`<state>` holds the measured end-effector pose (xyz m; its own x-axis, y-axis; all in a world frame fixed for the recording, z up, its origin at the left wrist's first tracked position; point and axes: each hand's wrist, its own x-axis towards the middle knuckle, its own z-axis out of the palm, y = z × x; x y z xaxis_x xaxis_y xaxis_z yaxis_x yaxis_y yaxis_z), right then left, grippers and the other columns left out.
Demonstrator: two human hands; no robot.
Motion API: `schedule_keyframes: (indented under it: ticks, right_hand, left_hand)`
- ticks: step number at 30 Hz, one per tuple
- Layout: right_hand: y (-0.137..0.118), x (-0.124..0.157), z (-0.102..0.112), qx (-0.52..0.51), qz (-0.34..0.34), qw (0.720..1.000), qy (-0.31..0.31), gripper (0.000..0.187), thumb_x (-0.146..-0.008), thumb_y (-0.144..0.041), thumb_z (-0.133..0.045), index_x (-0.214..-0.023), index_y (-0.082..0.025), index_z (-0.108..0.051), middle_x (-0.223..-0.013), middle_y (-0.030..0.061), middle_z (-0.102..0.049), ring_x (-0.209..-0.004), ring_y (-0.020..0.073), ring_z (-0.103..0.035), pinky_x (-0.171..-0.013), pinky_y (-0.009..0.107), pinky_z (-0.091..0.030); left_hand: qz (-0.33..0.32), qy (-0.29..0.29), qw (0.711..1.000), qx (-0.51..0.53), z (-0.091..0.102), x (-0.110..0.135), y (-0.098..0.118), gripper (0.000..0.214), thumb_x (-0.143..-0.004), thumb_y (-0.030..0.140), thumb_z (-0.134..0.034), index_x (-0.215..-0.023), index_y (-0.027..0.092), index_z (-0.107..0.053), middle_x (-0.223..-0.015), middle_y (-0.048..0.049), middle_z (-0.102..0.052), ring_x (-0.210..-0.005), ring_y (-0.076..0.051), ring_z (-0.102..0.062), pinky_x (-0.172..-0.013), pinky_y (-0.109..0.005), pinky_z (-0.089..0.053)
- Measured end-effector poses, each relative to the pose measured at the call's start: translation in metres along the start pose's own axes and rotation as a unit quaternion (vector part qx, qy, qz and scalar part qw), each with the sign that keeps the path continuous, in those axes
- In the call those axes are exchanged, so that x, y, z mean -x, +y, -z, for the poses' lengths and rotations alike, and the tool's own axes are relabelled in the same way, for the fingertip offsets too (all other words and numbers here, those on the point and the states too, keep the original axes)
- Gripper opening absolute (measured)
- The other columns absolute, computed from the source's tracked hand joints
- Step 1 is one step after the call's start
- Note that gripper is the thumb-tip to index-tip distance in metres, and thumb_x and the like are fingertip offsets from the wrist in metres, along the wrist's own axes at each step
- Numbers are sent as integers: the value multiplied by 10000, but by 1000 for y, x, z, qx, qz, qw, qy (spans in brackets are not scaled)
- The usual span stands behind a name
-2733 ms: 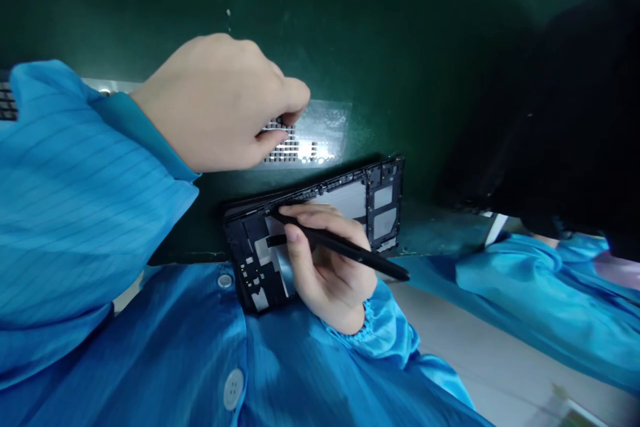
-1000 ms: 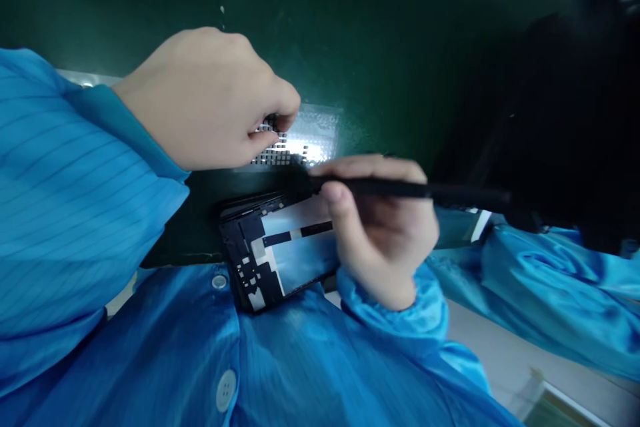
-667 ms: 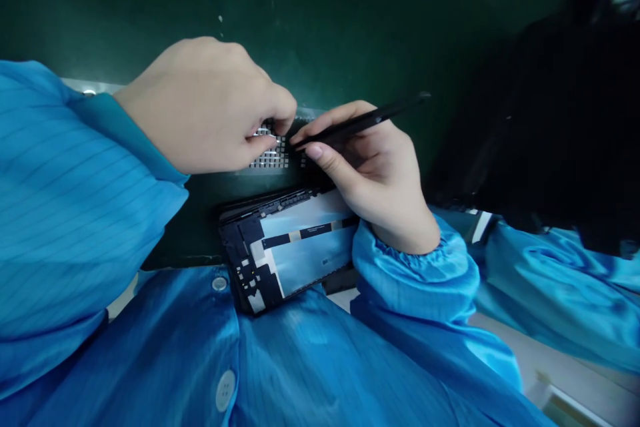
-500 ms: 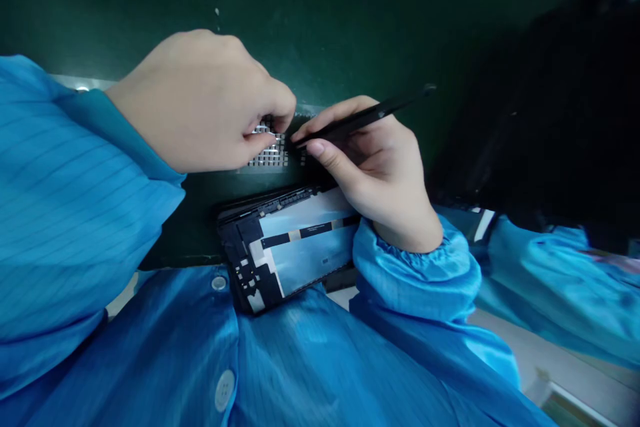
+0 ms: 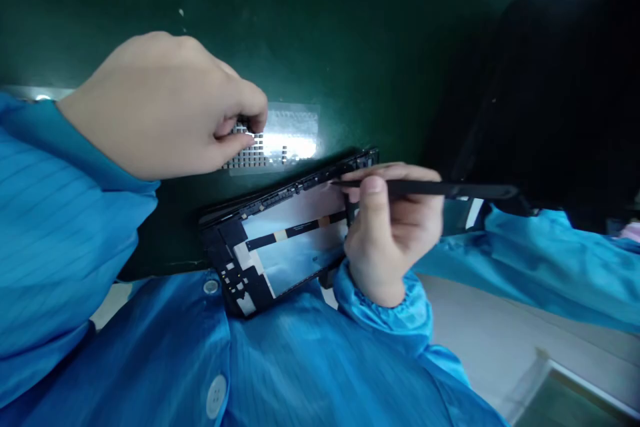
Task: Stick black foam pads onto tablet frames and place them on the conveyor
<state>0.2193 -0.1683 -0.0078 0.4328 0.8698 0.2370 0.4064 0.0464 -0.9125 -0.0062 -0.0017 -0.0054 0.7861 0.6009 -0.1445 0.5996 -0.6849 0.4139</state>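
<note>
My left hand [image 5: 160,103] is closed in a pinch on a clear sheet [image 5: 280,140] that carries rows of small dark pads and lies on the green mat. My right hand [image 5: 393,230] grips black tweezers [image 5: 430,189], which lie level with their tips pointing left over the upper edge of a black phone frame [image 5: 280,233]. The frame rests at the mat's near edge against my blue smock, its inner side up, showing a pale panel and a thin dark strip. Whether the tweezer tips hold a pad is too small to tell.
A dark green mat [image 5: 325,33] covers the bench. Another person's blue sleeve [image 5: 540,267] reaches in from the right beneath a large black shape [image 5: 560,100]. A pale floor and a glass-edged object [image 5: 565,393] show at the lower right.
My right hand has drawn the tweezers back from the pad sheet down to the phone frame and turned them level. My left hand keeps its pinch on the sheet.
</note>
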Motion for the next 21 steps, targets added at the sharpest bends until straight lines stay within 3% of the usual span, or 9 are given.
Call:
schedule_keyframes:
  ticks: [6, 11, 14, 16, 19, 21]
  right_hand:
    - [21, 15, -5, 18, 63, 998, -2, 92, -1091, -248, -714, -1167, -297, -705, -1044, 9, -747, -971, 181, -817, -888, 393, -694]
    - [11, 11, 6, 68, 76, 994, -48, 137, -1087, -207, -691, -1194, -291, -703, -1075, 20, -757, -1026, 195, -796, -963, 426, -677]
    - [-9, -8, 13, 117, 55, 984, -123, 130, -1071, -215, -738, -1188, -270, -733, -1069, 29, -798, -1057, 212, -798, -975, 420, -674]
    - [-17, -30, 11, 102, 42, 972, -205, 102, -1069, -264, -766, -1169, -266, -749, -1083, 26, -825, -1054, 212, -813, -959, 399, -684]
    - [-15, -63, -4, 49, 37, 933, -355, 131, -1064, -381, -784, -1133, -272, -758, -1119, 21, -833, -1057, 217, -817, -974, 400, -701]
    - [-6, -77, -15, 30, 35, 912, -407, 189, -1059, -453, -781, -1119, -275, -756, -1114, 21, -828, -1060, 229, -810, -988, 418, -710]
  left_hand:
    - [-8, 40, 999, 10, -8, 4, -9, 616, -1017, 601, -318, -1080, 253, -822, -839, -45, -709, -843, -268, -709, -938, -482, -582]
    - [0, 29, 999, 22, -7, 5, -13, 656, -1019, 660, -300, -1098, 270, -823, -841, -34, -684, -889, -299, -732, -990, -540, -578]
    - [-8, 30, 999, 16, -5, 5, -12, 625, -1013, 610, -305, -1095, 277, -827, -825, -38, -690, -837, -277, -707, -947, -514, -585]
    - [-9, 24, 1000, 3, -2, 3, -8, 579, -1004, 563, -330, -1089, 279, -828, -822, -42, -697, -819, -266, -693, -927, -486, -583]
    - [6, -4, 1000, -24, 1, 0, -2, 461, -982, 488, -419, -1071, 288, -824, -817, -30, -702, -788, -248, -669, -902, -452, -576]
    - [20, -21, 999, -30, 2, -2, 1, 408, -964, 448, -464, -1055, 285, -827, -788, -19, -692, -768, -232, -656, -890, -431, -576]
